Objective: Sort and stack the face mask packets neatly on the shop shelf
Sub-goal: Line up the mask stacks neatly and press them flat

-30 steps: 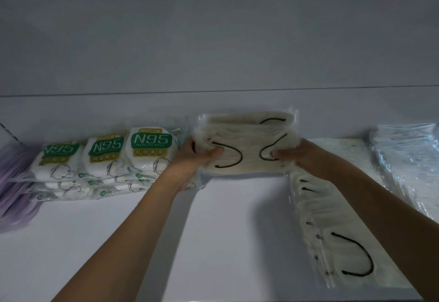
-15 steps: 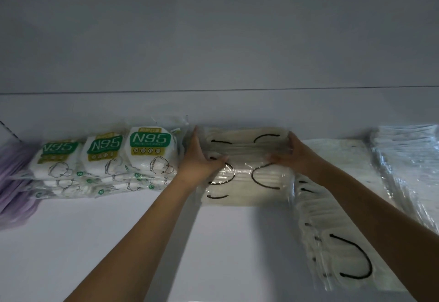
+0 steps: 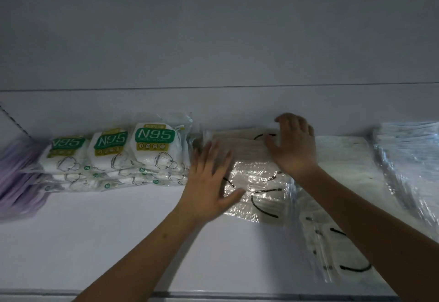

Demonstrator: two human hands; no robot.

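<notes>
A stack of clear packets of cream masks with black ear loops [image 3: 257, 183] lies flat at the middle back of the white shelf [image 3: 107, 235]. My left hand [image 3: 209, 180] rests flat on the stack's left part, fingers spread. Fingers straight, my right hand [image 3: 293, 145] presses on the stack's far right corner near the back wall. Neither hand grips a packet.
N95 packets [image 3: 114, 157] with green labels are stacked to the left, and purple masks [image 3: 16, 178] lie at the far left. More cream packets [image 3: 332, 230] run along the right under my right arm. Clear-wrapped packets [image 3: 408, 159] sit at the far right.
The cream stack, held tilted up in both hands a second ago, now lies flat on the shelf. Both hands have let go and lie flat on top of it.
</notes>
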